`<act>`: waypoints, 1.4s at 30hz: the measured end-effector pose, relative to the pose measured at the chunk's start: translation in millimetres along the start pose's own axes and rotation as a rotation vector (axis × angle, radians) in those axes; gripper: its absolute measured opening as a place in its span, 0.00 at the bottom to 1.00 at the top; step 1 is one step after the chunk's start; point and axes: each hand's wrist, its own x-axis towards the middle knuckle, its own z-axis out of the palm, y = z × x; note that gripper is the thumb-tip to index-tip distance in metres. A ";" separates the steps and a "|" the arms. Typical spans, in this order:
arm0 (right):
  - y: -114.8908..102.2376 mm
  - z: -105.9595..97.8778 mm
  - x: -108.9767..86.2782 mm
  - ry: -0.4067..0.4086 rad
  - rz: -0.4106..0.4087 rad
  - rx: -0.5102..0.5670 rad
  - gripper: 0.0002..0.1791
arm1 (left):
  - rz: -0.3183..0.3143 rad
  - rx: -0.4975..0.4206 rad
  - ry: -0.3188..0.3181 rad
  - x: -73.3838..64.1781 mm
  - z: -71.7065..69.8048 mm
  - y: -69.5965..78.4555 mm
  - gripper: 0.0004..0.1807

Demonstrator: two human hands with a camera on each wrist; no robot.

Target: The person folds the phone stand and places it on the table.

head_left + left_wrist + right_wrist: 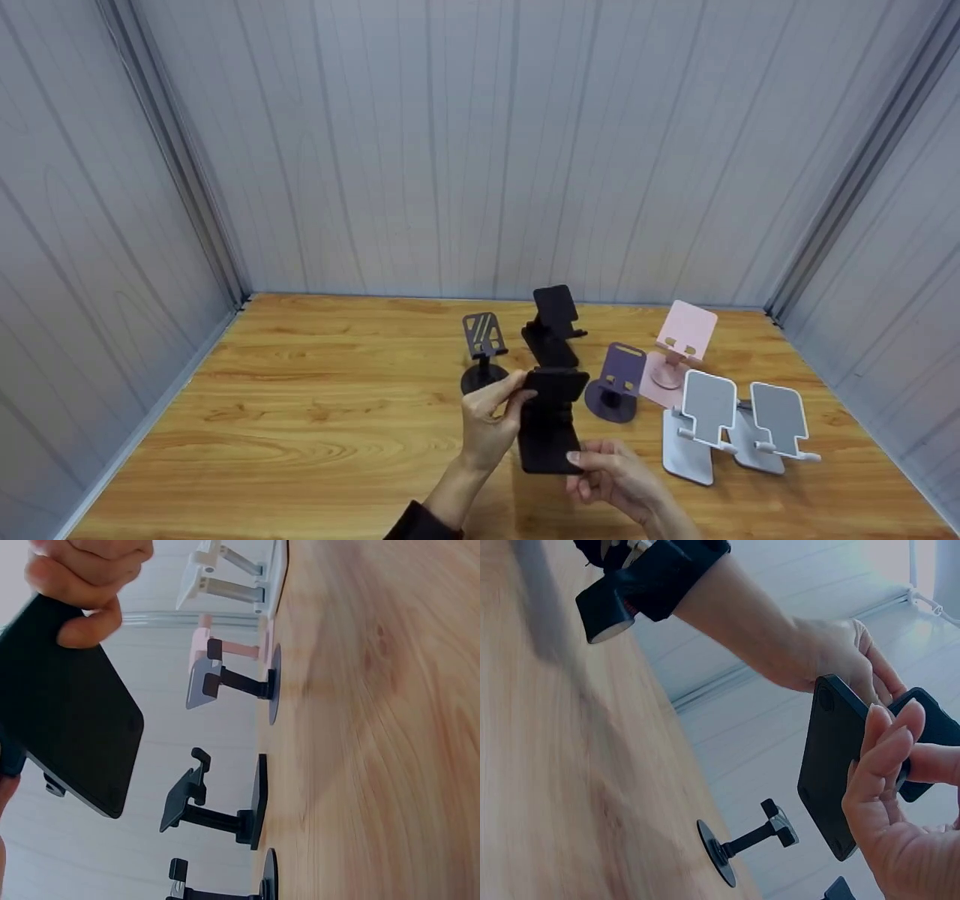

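Hanging between both hands, clear of the worktop point(300, 442), a black phone stand point(549, 446) has its base plate toward the person and its upper plate tilted up at the far end. The left hand point(491, 420) reaches up and forward from a dark sleeve point(425, 523), wrist raised, its thumb and fingers pinching the upper plate's left edge. Lower and nearer, the right hand point(619, 480) comes in from the right, thumb on top of the base's near right corner, fingers curled beneath and pinching it. Just beyond the left hand, a round-based dark stand point(486, 375) stands upright; behind the held stand is another black stand point(555, 311). To the right are a purple stand point(624, 367), a pink stand point(688, 330) behind it, and two white-and-grey stands point(709, 409) side by side. Pale panelled walls point(465, 150) enclose the worktop.
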 end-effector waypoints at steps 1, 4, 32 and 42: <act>-0.4 0.8 -0.2 -0.007 -0.001 0.004 0.11 | 0.016 0.006 0.000 0.2 -0.6 -0.8 0.20; -1.0 2.8 -0.8 -0.037 -0.012 0.013 0.11 | 0.067 0.034 -0.003 1.1 -2.6 -3.0 0.22; -2.5 1.4 -3.7 0.046 -0.047 -0.021 0.09 | -0.075 0.309 -0.243 33.6 -8.3 33.9 0.23; -1.9 3.7 -3.0 0.105 -0.047 -0.054 0.11 | 0.094 0.415 -0.284 43.2 -4.5 38.2 0.12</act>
